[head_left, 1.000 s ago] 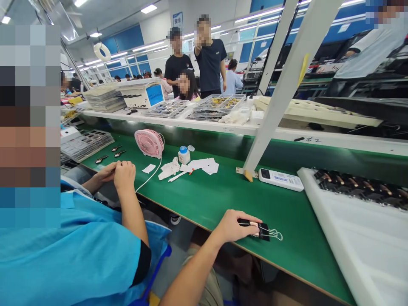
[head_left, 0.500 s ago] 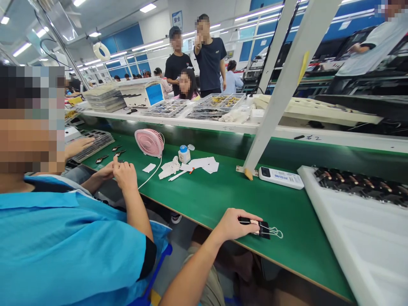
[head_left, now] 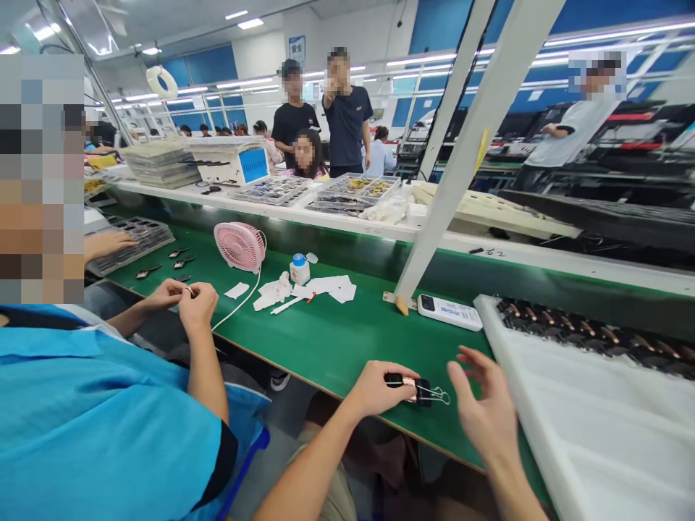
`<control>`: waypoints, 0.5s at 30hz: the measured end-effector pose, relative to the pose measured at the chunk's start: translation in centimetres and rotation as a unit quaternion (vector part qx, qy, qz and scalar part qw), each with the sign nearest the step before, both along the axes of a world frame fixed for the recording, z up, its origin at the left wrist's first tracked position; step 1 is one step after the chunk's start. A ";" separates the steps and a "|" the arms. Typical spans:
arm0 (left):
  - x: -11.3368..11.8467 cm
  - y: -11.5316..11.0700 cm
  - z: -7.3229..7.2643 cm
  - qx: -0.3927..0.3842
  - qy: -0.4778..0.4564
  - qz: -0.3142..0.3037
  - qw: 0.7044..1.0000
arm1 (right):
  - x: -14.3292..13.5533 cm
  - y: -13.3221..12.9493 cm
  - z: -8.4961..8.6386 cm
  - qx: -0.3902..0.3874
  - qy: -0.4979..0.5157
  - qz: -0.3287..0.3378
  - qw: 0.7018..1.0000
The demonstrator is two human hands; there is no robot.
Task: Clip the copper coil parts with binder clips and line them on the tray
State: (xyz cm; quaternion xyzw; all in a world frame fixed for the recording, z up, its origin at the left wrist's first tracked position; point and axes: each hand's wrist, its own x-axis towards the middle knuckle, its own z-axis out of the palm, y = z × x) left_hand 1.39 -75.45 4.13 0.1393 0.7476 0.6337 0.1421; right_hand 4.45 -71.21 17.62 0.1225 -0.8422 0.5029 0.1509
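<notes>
My left hand point(head_left: 374, 391) rests at the front edge of the green table, its fingers closed around a copper-coloured piece clamped with black binder clips point(head_left: 423, 393). Wire handles of one clip stick out to the right. Most of the piece is hidden under my fingers. Just right of those handles, my right hand point(head_left: 491, 409) hovers with fingers and thumb spread, holding nothing. Beyond it, a white tray point(head_left: 535, 387) carries a row of similar black-clipped copper pieces point(head_left: 589, 329) along its far side.
A white device point(head_left: 449, 312) lies by the foot of a slanted white post point(head_left: 453, 155). Further left are a small bottle point(head_left: 299, 270), white papers point(head_left: 326, 285) and a pink fan point(head_left: 239, 247). A co-worker in blue point(head_left: 114, 412) sits close on my left, hands over the table.
My right hand has come into view from the right, open beside the clip's handles. My left hand keeps its hold. The whole view has shifted, so things appear further left.
</notes>
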 end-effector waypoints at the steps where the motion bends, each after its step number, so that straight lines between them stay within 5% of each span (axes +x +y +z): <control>1: 0.0 0.0 0.0 0.001 0.005 0.006 1.000 | 0.3 4.5 -2.7 -0.001 -0.011 -0.036 0.999; 3: 0.0 0.1 -0.1 0.002 0.017 0.018 1.000 | 0.2 11.3 -8.6 -0.029 -0.033 -0.184 0.982; 5: 0.0 0.2 -0.2 0.006 0.022 0.021 1.000 | -0.2 14.6 -13.7 -0.003 -0.129 -0.142 0.981; 7: 0.0 0.2 -0.2 0.010 0.021 0.016 1.000 | -0.5 15.3 -16.5 0.022 -0.172 -0.098 0.980; 15: 0.3 0.1 0.2 -0.009 0.030 0.009 0.999 | -0.2 14.5 -16.1 0.033 -0.162 -0.092 0.982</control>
